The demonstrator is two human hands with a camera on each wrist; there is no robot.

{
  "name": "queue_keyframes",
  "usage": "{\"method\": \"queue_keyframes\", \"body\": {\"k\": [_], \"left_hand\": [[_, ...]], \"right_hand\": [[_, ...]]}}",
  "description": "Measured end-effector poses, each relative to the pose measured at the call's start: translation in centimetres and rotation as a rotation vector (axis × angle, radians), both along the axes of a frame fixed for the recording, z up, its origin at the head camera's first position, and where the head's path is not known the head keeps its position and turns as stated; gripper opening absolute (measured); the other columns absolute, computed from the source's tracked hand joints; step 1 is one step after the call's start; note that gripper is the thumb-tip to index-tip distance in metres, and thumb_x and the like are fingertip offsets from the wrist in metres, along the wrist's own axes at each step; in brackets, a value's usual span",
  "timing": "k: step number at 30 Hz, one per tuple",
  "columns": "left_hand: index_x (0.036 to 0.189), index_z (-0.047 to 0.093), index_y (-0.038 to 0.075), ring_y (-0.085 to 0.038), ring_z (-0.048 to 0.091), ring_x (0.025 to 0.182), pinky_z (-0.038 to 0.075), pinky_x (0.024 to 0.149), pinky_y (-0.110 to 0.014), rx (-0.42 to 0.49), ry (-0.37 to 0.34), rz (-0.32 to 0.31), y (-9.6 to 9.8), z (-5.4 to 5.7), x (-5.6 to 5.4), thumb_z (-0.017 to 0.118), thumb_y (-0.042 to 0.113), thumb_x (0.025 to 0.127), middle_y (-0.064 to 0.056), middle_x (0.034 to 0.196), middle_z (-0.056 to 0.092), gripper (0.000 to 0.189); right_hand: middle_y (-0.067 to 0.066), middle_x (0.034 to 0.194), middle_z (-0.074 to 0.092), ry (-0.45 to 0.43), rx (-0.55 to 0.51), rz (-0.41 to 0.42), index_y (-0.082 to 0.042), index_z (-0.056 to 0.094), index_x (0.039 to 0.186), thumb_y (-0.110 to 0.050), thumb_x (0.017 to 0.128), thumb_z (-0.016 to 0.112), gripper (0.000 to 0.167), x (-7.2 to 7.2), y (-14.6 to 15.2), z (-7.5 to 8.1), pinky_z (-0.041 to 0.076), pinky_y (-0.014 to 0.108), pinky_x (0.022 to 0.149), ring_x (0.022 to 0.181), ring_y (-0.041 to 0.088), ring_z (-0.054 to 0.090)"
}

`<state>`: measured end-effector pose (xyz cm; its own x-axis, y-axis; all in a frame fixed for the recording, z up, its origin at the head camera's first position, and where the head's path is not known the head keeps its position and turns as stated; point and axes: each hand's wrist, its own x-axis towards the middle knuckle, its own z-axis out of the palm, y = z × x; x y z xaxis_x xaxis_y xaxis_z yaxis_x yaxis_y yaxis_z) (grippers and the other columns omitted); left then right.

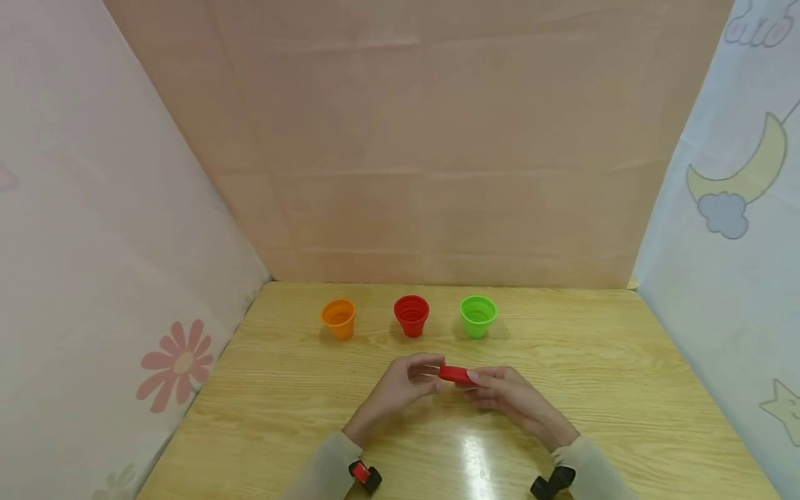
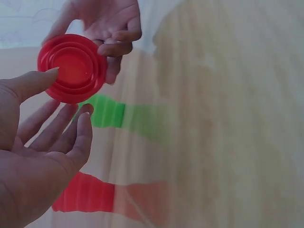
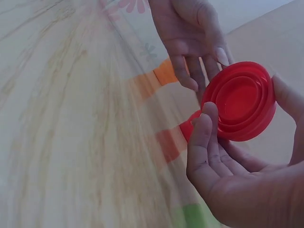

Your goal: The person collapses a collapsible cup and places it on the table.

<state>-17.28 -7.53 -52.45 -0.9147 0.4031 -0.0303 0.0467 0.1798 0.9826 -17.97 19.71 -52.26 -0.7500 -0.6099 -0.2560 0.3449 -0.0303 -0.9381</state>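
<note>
A red collapsible cup [image 1: 453, 375], folded flat into concentric rings, is held above the table between the two hands. My right hand [image 1: 509, 397] pinches its rim between thumb and fingers, as the right wrist view also shows around the folded cup [image 3: 237, 99]. At the cup's other side is my left hand [image 1: 403, 383], its fingers loosely extended and thumb apart from them. In the left wrist view the left thumb overlaps the cup's face [image 2: 73, 71]; whether it touches is hard to tell.
Beyond the hands, an orange cup [image 1: 339, 319], a red cup [image 1: 412, 317] and a green cup [image 1: 478, 317] stand unfolded in a row on the wooden table [image 1: 262, 396]. A brown backdrop [image 1: 437, 153] rises behind, with patterned cloth walls on both sides.
</note>
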Motion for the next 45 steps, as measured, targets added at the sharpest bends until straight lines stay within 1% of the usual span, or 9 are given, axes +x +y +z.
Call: {"method": "queue_keyframes", "body": {"k": [7, 11, 15, 18, 20, 26, 32, 39, 45], "left_hand": [[0.119, 0.080, 0.015, -0.015, 0.076, 0.106, 0.063, 0.091, -0.024, -0.028, 0.051, 0.004, 0.0, 0.6, -0.8, 0.080, 0.022, 0.095, -0.004, 0.119, 0.080, 0.025], [0.115, 0.081, 0.014, -0.011, 0.077, 0.096, 0.065, 0.087, -0.028, -0.048, 0.071, 0.005, 0.0, 0.6, -1.0, 0.080, 0.024, 0.095, -0.007, 0.114, 0.081, 0.023], [0.114, 0.082, 0.013, -0.011, 0.077, 0.094, 0.066, 0.085, -0.031, -0.060, 0.064, 0.013, -0.1, 0.4, -1.0, 0.079, 0.025, 0.095, -0.008, 0.111, 0.081, 0.022], [0.113, 0.082, 0.011, -0.014, 0.078, 0.094, 0.066, 0.082, -0.028, -0.049, 0.024, 0.035, -0.1, 0.2, -1.0, 0.079, 0.024, 0.095, -0.009, 0.109, 0.082, 0.022], [0.112, 0.081, 0.008, -0.015, 0.079, 0.092, 0.066, 0.079, -0.026, -0.024, -0.030, 0.056, -0.1, 0.1, -1.0, 0.080, 0.023, 0.095, -0.010, 0.107, 0.082, 0.023], [0.113, 0.078, -0.002, -0.023, 0.081, 0.085, 0.068, 0.077, -0.037, 0.136, -0.217, 0.082, -0.3, 0.0, -1.1, 0.078, 0.015, 0.096, -0.019, 0.103, 0.081, 0.025], [0.116, 0.077, -0.006, -0.027, 0.081, 0.086, 0.067, 0.078, -0.040, 0.185, -0.262, 0.080, -0.2, 0.3, -1.1, 0.075, 0.014, 0.098, -0.023, 0.104, 0.080, 0.027], [0.119, 0.076, -0.003, -0.025, 0.081, 0.090, 0.066, 0.083, -0.038, 0.224, -0.316, 0.094, 0.1, 0.2, -1.3, 0.073, 0.017, 0.100, -0.019, 0.109, 0.080, 0.028], [0.119, 0.074, -0.007, -0.022, 0.080, 0.090, 0.066, 0.086, -0.039, 0.258, -0.393, 0.085, 0.0, 0.0, -1.5, 0.070, 0.011, 0.100, -0.015, 0.107, 0.079, 0.026]], "right_hand": [[0.004, 0.122, 0.079, -0.052, -0.053, 0.032, -0.013, 0.075, 0.126, -0.029, 0.112, 0.050, 0.032, -0.2, -0.2, 0.2, 0.062, 0.037, 0.096, 0.110, 0.016, 0.074], [0.005, 0.128, 0.077, -0.040, -0.095, 0.067, -0.008, 0.069, 0.137, -0.031, 0.114, 0.044, 0.041, -0.3, -0.3, 0.1, 0.061, 0.041, 0.102, 0.117, 0.019, 0.073], [0.003, 0.128, 0.076, 0.004, -0.103, 0.044, -0.001, 0.063, 0.141, -0.027, 0.114, 0.044, 0.041, -0.5, -0.2, 0.1, 0.059, 0.040, 0.107, 0.119, 0.018, 0.073], [0.001, 0.125, 0.076, 0.026, -0.084, 0.005, 0.003, 0.063, 0.138, -0.021, 0.113, 0.049, 0.038, -0.5, 0.0, 0.3, 0.060, 0.040, 0.106, 0.117, 0.018, 0.074], [0.000, 0.124, 0.076, 0.017, -0.075, -0.020, 0.003, 0.063, 0.136, -0.018, 0.111, 0.052, 0.034, -0.5, 0.1, 0.4, 0.061, 0.039, 0.104, 0.115, 0.018, 0.074], [0.002, 0.122, 0.076, -0.005, -0.080, -0.064, 0.008, 0.060, 0.137, -0.008, 0.107, 0.057, 0.034, -0.3, 0.2, 0.6, 0.061, 0.040, 0.103, 0.113, 0.019, 0.075], [0.005, 0.120, 0.077, -0.038, -0.117, -0.077, 0.008, 0.062, 0.135, -0.003, 0.105, 0.058, 0.032, -0.1, 0.2, 0.5, 0.062, 0.041, 0.101, 0.110, 0.021, 0.076], [0.006, 0.118, 0.076, -0.048, -0.122, -0.128, 0.013, 0.060, 0.135, -0.001, 0.104, 0.059, 0.034, -0.2, 0.1, 0.5, 0.062, 0.035, 0.098, 0.109, 0.019, 0.076], [0.009, 0.120, 0.075, -0.047, -0.137, -0.140, 0.014, 0.061, 0.134, 0.000, 0.104, 0.060, 0.033, -0.4, 0.1, 0.3, 0.061, 0.038, 0.100, 0.111, 0.020, 0.076]]}}
